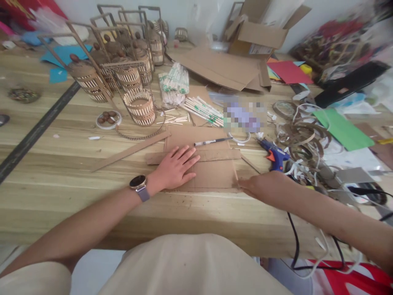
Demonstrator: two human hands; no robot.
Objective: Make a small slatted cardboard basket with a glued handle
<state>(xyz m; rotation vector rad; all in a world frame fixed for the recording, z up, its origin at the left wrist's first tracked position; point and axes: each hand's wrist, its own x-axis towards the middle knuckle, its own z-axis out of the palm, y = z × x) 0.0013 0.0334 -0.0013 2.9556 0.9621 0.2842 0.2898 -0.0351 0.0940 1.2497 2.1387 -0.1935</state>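
My left hand (178, 168) lies flat with fingers spread on a brown cardboard sheet (211, 176) and on a narrow cardboard strip (219, 155) laid across it. At the sheet's right edge is my right hand (253, 185), its fingers drawn together; what they grip, if anything, is hidden. A black-and-clear pen (211, 141) rests on the sheet beyond the strip. Another cardboard strip (132, 151) lies slanting to the left. Beyond my right hand sits a blue hot glue gun (274, 155) with an orange trigger.
Several slatted baskets with tall handles (92, 82) stand back left, near a small dish of brown beads (107, 119). Bundled white sticks (204, 110) lie mid-table. Coiled strips (307, 139) and green paper (344, 129) crowd the right. Black cables (294, 241) hang over the front edge.
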